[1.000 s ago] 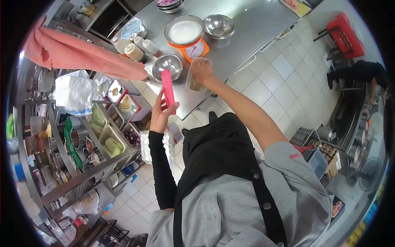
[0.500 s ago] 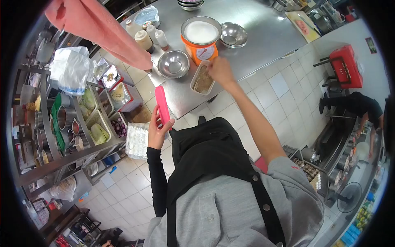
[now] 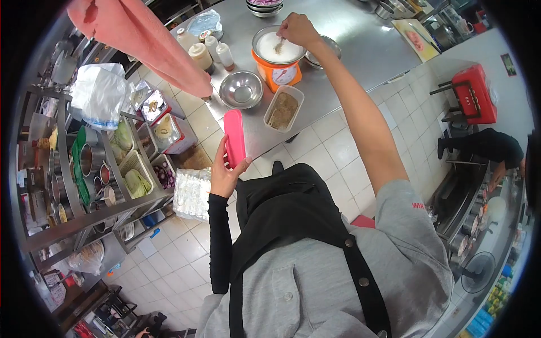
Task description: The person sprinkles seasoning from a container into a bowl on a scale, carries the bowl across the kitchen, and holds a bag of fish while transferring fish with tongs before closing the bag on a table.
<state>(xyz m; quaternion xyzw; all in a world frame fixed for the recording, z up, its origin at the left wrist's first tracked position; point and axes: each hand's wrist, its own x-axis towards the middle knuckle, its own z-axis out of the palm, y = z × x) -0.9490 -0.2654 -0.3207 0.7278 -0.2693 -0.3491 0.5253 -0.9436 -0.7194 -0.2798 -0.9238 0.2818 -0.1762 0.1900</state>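
My left hand holds a pink lid by its lower end, in front of the table corner. Over a bowl of white powder, my right hand is pinched, with brownish powder just beneath its fingertips. That bowl rests on an orange scale. A clear container of brown powder stands uncovered at the table's near edge. To its left is a steel bowl with nothing seen inside; another steel bowl is partly hidden behind my right forearm.
Squeeze bottles stand at the table's left, near a hanging pink cloth. A cutting board lies at the far right. Shelves with vegetables are at left. Another person bends over the right-hand counter.
My right hand went from inside the brown powder container up to above the white powder. My left hand still holds the pink lid, now turned flatter to the camera.
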